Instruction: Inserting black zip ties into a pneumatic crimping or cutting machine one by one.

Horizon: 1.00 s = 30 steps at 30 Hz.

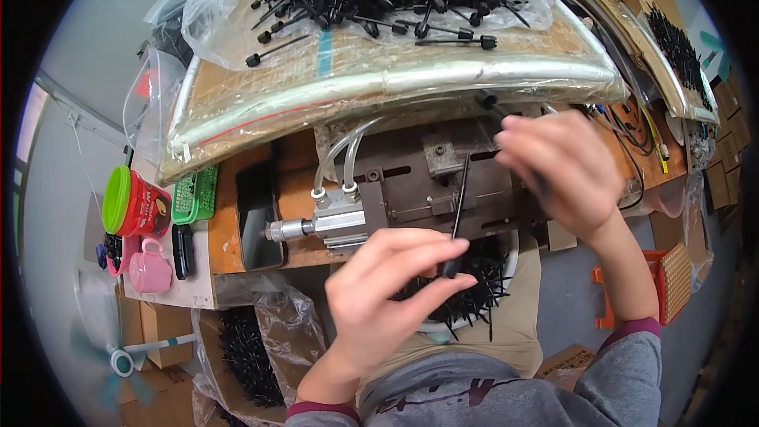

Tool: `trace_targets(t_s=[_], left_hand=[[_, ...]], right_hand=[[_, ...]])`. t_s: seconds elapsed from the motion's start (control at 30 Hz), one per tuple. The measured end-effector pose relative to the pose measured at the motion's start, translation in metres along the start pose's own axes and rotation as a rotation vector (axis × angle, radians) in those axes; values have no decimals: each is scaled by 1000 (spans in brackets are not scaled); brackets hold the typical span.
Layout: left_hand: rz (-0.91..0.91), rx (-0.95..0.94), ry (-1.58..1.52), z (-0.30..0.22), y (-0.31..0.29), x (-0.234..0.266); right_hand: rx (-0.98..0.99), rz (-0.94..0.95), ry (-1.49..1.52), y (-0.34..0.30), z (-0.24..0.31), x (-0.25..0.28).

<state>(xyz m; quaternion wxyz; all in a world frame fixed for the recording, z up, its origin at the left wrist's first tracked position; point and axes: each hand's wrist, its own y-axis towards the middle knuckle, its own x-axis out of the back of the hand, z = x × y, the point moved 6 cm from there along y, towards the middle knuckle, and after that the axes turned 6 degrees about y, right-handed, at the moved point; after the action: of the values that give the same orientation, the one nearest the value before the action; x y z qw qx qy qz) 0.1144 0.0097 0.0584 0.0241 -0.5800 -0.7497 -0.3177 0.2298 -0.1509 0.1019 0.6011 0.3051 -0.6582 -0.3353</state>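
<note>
My left hand (379, 292) pinches the thick end of a thin black rod (461, 209) between thumb and fingers. The rod stands out away from me, over the dark metal fixture (407, 198). Up and to the right, my right hand (565, 170) is closed round a second black rod, whose thick head (488, 100) sticks out past the fingertips toward the padded tray edge. Most of that rod is hidden by the hand. Below my left hand, on my lap, a white-rimmed container (512, 265) holds many such rods, their shafts pointing different ways.
A plastic-lined tray (229, 39) with heaped black rods spans the back. Left of the fixture are an air cylinder (340, 225) with clear hoses, a phone-like dark slab (257, 213), a red bucket (146, 205) and a pink mug (150, 269). A lined carton (292, 332) stands lower left.
</note>
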Motion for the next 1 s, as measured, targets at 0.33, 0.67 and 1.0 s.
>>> trace_targets(t_s=[0.33, 0.67, 1.0], left_hand=[[17, -254, 716, 27, -26, -63], [130, -88, 526, 19, -11, -52], [32, -97, 106, -9, -27, -24]], right_hand=[[-1105, -276, 795, -47, -9, 0], [-1372, -209, 1138, -74, 4, -16], [-1309, -358, 1246, -81, -2, -14]])
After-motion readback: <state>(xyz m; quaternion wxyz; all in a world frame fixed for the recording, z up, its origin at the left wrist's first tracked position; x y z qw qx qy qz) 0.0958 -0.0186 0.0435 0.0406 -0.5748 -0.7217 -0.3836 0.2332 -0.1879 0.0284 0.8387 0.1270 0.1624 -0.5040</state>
